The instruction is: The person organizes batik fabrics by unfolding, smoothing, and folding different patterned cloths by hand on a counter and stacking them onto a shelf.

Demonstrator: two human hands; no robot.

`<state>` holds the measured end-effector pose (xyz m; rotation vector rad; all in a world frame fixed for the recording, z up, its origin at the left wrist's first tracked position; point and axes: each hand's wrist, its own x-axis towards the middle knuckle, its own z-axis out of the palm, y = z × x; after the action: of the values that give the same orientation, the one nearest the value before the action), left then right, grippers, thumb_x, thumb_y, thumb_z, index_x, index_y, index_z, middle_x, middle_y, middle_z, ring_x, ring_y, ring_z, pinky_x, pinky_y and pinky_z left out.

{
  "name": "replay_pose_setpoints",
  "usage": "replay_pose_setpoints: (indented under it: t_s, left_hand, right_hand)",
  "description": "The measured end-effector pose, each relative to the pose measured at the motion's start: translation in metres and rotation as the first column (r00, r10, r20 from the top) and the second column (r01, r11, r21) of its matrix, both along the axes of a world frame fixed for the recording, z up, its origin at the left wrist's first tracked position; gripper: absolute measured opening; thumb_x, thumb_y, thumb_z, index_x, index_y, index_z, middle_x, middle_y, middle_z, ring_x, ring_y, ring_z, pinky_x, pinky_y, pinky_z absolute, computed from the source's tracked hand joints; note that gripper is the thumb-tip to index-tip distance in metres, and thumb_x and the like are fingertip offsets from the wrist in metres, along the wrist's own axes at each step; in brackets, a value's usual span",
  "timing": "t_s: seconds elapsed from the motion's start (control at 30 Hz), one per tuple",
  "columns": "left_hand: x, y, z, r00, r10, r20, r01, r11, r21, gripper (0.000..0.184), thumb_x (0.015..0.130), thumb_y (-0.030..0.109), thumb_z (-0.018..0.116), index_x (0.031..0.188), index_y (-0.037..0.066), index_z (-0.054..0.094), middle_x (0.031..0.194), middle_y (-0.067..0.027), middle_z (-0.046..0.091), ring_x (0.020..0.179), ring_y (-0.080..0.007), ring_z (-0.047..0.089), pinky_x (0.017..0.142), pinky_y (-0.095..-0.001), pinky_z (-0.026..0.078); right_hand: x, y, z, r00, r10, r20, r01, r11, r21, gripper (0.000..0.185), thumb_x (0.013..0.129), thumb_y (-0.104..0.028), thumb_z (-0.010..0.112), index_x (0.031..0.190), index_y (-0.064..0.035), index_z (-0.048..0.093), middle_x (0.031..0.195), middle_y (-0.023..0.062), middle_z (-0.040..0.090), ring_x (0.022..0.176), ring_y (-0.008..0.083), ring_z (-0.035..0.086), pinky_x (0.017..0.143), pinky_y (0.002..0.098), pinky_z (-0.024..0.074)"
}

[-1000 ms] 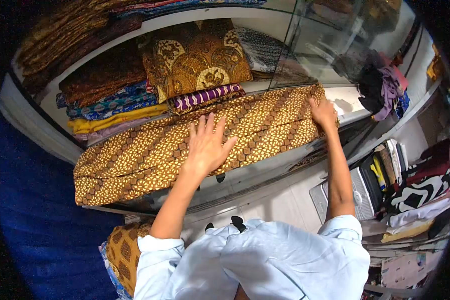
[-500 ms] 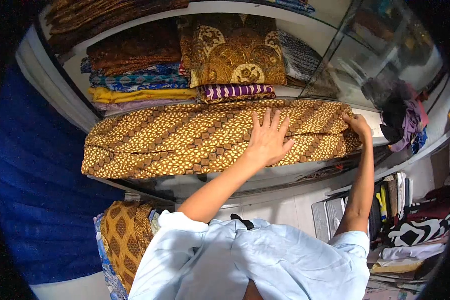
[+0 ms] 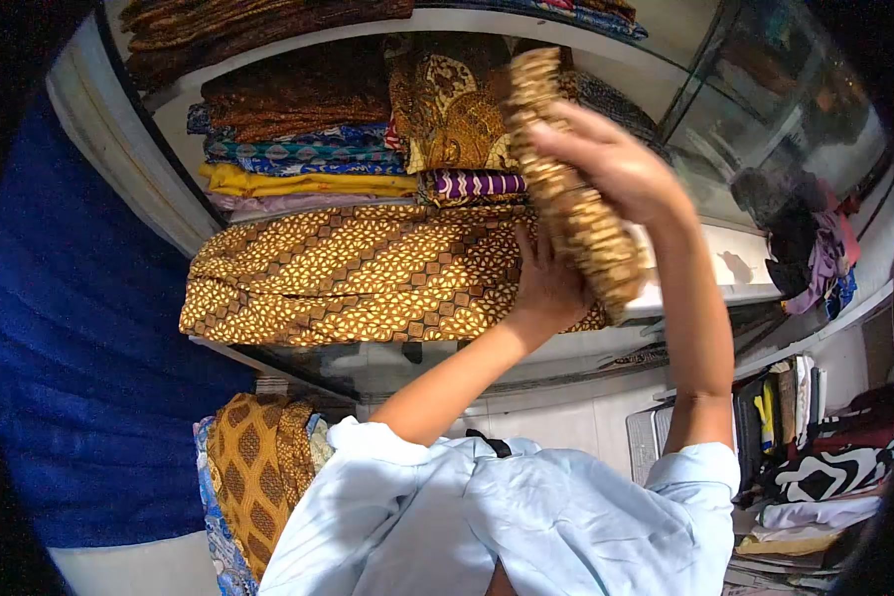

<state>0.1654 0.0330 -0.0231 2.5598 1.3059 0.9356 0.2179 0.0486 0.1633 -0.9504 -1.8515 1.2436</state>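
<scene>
A long folded strip of brown and cream batik cloth [image 3: 348, 283] lies across the shelf's front ledge. My right hand [image 3: 621, 174] grips its right end, which stands raised and folded up toward the left, blurred by motion. My left hand [image 3: 551, 293] rests flat on the cloth near the fold, its fingers stretched out and partly hidden by the raised part. The left stretch of the cloth lies flat.
Behind the cloth, shelves hold stacked fabrics, among them a yellow cloth [image 3: 308, 183] and a purple patterned cloth [image 3: 477, 186]. A blue curtain [image 3: 79, 348] hangs at left. More folded textiles [image 3: 263, 467] stand lower left, and a pile of clothes [image 3: 815, 477] lower right.
My right hand has lifted the cloth's right end and swung it up and leftward. My left hand has stayed on the cloth, shifting slightly toward its near edge.
</scene>
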Motion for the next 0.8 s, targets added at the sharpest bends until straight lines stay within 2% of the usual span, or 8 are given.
replay_pose_setpoints:
  t_s: [0.03,0.1,0.17,0.33,0.43,0.53,0.77,0.8]
  left_hand:
    - [-0.003,-0.001,-0.006,0.959,-0.118,0.257,0.133,0.99,-0.04,0.06,0.085,0.045,0.04,0.131,0.005,0.035,0.132,-0.0188,0.036,0.126,-0.0337,0.028,0.101,-0.0522,0.021]
    - [-0.009,-0.007,-0.013,0.909,-0.166,0.383,0.211,0.974,-0.079,0.059,0.085,0.044,0.041,0.13,0.005,0.036,0.13,-0.0188,0.037,0.125,-0.0336,0.03,0.1,-0.0513,0.022]
    - [-0.014,-0.011,-0.014,0.92,-0.145,0.364,0.195,0.975,-0.105,0.059,0.085,0.043,0.042,0.129,0.005,0.037,0.129,-0.0188,0.038,0.123,-0.0335,0.031,0.1,-0.0504,0.023]
    - [-0.012,-0.01,-0.007,0.962,-0.08,0.261,0.116,0.985,-0.125,0.056,0.085,0.042,0.044,0.126,0.004,0.039,0.125,-0.0188,0.041,0.12,-0.0331,0.035,0.098,-0.0482,0.027]
    - [-0.011,-0.008,-0.003,0.972,-0.068,0.226,0.099,0.987,-0.129,0.055,0.085,0.041,0.045,0.125,0.004,0.041,0.123,-0.0188,0.043,0.118,-0.0329,0.037,0.097,-0.0469,0.029]
    - [-0.011,-0.007,-0.001,0.976,-0.067,0.208,0.096,0.986,-0.134,0.053,0.085,0.04,0.047,0.123,0.004,0.043,0.121,-0.0187,0.045,0.116,-0.0327,0.039,0.096,-0.0455,0.031]
    - [-0.014,-0.004,0.004,0.983,-0.075,0.169,0.1,0.984,-0.15,0.05,0.084,0.039,0.05,0.12,0.003,0.046,0.116,-0.0187,0.049,0.112,-0.0323,0.045,0.093,-0.0424,0.035]
    - [-0.015,-0.003,0.004,0.983,-0.076,0.168,0.102,0.983,-0.154,0.05,0.084,0.038,0.05,0.119,0.003,0.047,0.115,-0.0187,0.05,0.111,-0.0322,0.045,0.093,-0.0419,0.036]
  right_hand:
    - [-0.016,-0.004,0.002,0.988,0.019,0.154,-0.013,0.999,-0.039,0.045,0.087,-0.027,0.057,0.123,-0.0025,0.045,0.108,0.008,0.058,0.095,0.0126,0.054,0.083,0.0257,0.0444]
    - [-0.042,0.007,-0.026,0.96,0.142,0.24,-0.14,0.99,-0.028,0.043,0.089,-0.027,0.055,0.123,-0.0035,0.044,0.112,0.009,0.056,0.098,0.0146,0.052,0.086,0.0274,0.0421]
    - [-0.061,0.006,-0.045,0.945,0.244,0.217,-0.229,0.969,-0.094,0.046,0.089,-0.029,0.053,0.125,-0.0018,0.042,0.116,0.0107,0.054,0.105,0.0154,0.049,0.092,0.0279,0.0369]
    - [-0.074,0.008,-0.079,0.941,0.072,0.331,-0.066,0.997,-0.027,0.067,0.085,-0.027,0.059,0.131,0.0105,0.027,0.132,0.0254,0.037,0.121,0.0266,0.04,0.101,0.029,0.0287]
    - [-0.071,0.022,-0.106,0.942,0.003,0.335,-0.055,0.987,0.148,0.051,0.083,-0.023,0.06,0.122,0.0048,0.04,0.115,0.0189,0.054,0.105,0.0221,0.051,0.091,0.0325,0.0387]
    - [-0.067,0.001,-0.083,0.947,-0.177,0.268,0.076,0.935,0.347,0.04,0.078,-0.02,0.059,0.103,0.0065,0.044,0.095,0.0281,0.058,0.095,0.0431,0.054,0.084,0.0423,0.0412]
    - [-0.082,-0.004,-0.083,0.92,-0.269,0.285,0.12,0.886,0.448,0.036,0.078,-0.017,0.059,0.104,0.0016,0.042,0.077,0.0243,0.058,0.078,0.0409,0.058,0.069,0.0449,0.0434]
    - [-0.084,-0.002,-0.091,0.927,-0.278,0.25,0.086,0.81,0.58,0.032,0.078,-0.015,0.057,0.101,0.0015,0.041,0.075,0.0252,0.057,0.076,0.0424,0.057,0.069,0.0448,0.0432]
